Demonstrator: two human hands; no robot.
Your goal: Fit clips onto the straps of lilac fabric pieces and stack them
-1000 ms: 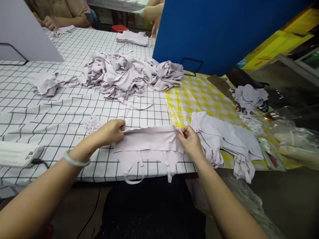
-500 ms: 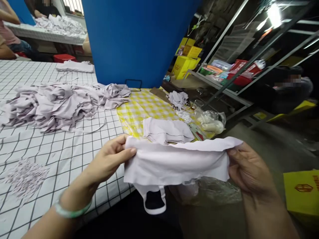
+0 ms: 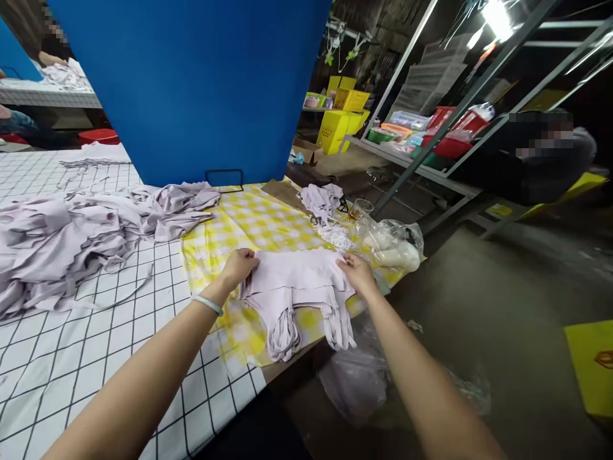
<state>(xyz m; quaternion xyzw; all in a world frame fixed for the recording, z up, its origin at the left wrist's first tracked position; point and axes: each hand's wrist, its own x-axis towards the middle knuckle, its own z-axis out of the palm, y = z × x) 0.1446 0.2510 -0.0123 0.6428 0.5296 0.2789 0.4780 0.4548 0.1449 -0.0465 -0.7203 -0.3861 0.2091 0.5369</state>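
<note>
A pale lilac bra top (image 3: 297, 271) lies flat on a stack of matching pieces on the yellow checked cloth (image 3: 249, 220). My left hand (image 3: 239, 267) pinches its upper left corner. At the upper right corner, my right hand (image 3: 358, 273) has thumb and fingers closed on the fabric. Looped straps (image 3: 283, 335) of the stacked pieces hang toward me, at the table's near edge. The layers under the top piece are mostly covered.
To the left, a heap of lilac garments (image 3: 86, 236) spreads over the white grid tablecloth (image 3: 124, 332). A blue panel (image 3: 201, 89) rises behind. Farther right are a plastic bag (image 3: 395, 243), a lilac bundle (image 3: 322, 199) and a metal rack (image 3: 416, 163). People sit in the background.
Both hands have moved forward and down, bringing the bra top from in front of me onto the stack. The view has shifted, so the heap appears farther left.
</note>
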